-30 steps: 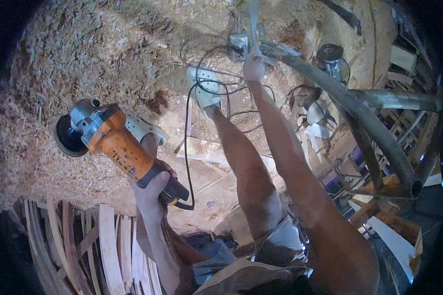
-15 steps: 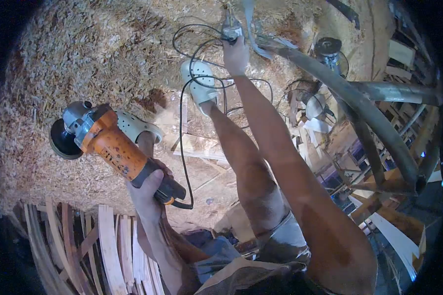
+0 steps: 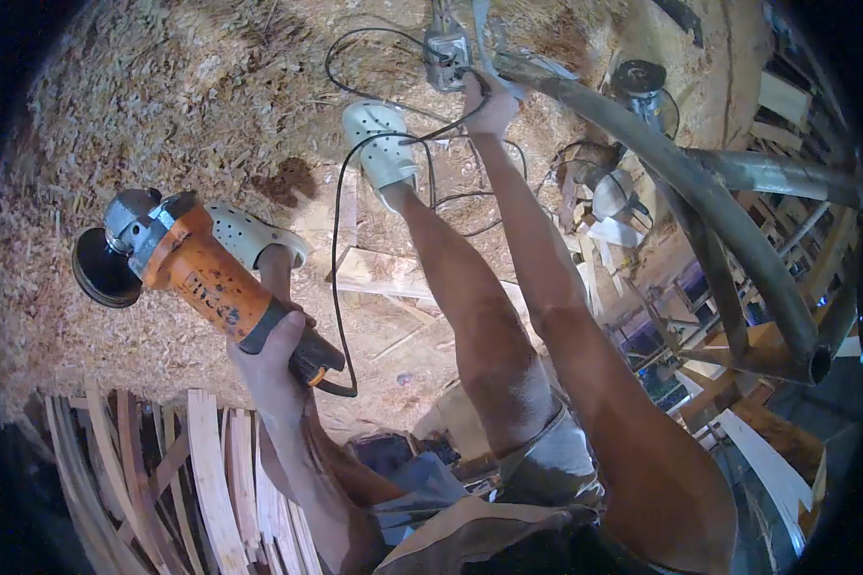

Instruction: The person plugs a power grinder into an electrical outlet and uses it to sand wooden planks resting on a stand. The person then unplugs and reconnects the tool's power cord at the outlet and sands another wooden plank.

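My left hand [image 3: 270,359] is wrapped around the black rear handle of an orange angle grinder [image 3: 216,292]. The grinder's metal head and dark disc [image 3: 105,268] point away to the upper left. Its black power cord [image 3: 337,240] runs from the handle in loops up to a grey socket box [image 3: 448,62] on the ground. Beside that box, my right hand [image 3: 492,107] has its fingers closed at the end of the cord. The plug is mostly hidden, and I cannot tell whether it sits in the socket.
Wood shavings [image 3: 163,115] cover the ground around my pale clogs [image 3: 379,149]. Bent metal pipes [image 3: 681,177] stand at the right, with another power tool [image 3: 641,91] behind them. Wood strips [image 3: 216,479] are stacked at lower left, and scraps lie on the right.
My right hand has drawn back down and to the right, uncovering the socket box's face. The grinder in my left hand has shifted slightly left.
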{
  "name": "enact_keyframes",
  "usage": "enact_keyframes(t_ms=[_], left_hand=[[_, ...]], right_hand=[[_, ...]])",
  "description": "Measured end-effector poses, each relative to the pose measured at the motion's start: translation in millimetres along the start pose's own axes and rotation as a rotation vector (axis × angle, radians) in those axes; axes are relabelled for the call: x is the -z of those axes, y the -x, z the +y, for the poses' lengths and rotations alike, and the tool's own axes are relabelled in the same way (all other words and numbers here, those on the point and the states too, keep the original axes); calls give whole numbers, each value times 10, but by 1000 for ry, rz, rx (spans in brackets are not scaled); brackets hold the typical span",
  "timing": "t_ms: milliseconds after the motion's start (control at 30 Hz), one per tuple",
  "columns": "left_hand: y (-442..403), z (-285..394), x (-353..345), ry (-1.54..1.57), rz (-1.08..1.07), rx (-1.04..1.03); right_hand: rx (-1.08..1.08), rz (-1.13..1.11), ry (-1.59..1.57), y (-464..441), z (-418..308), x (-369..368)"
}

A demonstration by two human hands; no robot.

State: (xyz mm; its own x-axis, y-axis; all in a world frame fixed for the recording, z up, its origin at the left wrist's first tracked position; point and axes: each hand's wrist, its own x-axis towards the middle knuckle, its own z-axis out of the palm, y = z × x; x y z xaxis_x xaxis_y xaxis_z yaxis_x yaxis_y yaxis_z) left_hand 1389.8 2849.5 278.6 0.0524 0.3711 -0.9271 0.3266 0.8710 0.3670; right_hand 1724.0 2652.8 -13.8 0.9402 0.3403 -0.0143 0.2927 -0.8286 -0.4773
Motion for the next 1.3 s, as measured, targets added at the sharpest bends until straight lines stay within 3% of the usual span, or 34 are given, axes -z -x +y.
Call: enact_keyframes(t_ms=[67,300,400,600,700,767,867,967,1067,1233,1300], left_hand=[[6,34,-30,-5,19,-6],[8,27,-84,2,87,-17],[-31,1,-47,-22,123,5],[-58,-32,-23,-109,131,-15],[-64,51,-74,-214,153,-26],[-71,84,-75,-190,137,16],[-41,118,-97,-113,90,57],[-41,171,-151,-113,98,56],[-58,181,-83,-150,102,20],[-51,91,32,-177,59,-72],[-61,83,56,-128,61,-84]], right_hand=[[124,-67,64,-47,-7,-74],[67,-18,108,28,135,-272],[-7,18,-83,55,91,-334],[32,34,-44,47,100,-279],[52,-51,123,21,132,-306],[186,-24,34,9,121,-341],[256,74,44,-101,127,-455],[271,32,12,-134,188,-488],[261,-109,75,-189,7,-310],[141,-44,354,-217,-290,-262],[104,-30,226,-266,-252,-374]])
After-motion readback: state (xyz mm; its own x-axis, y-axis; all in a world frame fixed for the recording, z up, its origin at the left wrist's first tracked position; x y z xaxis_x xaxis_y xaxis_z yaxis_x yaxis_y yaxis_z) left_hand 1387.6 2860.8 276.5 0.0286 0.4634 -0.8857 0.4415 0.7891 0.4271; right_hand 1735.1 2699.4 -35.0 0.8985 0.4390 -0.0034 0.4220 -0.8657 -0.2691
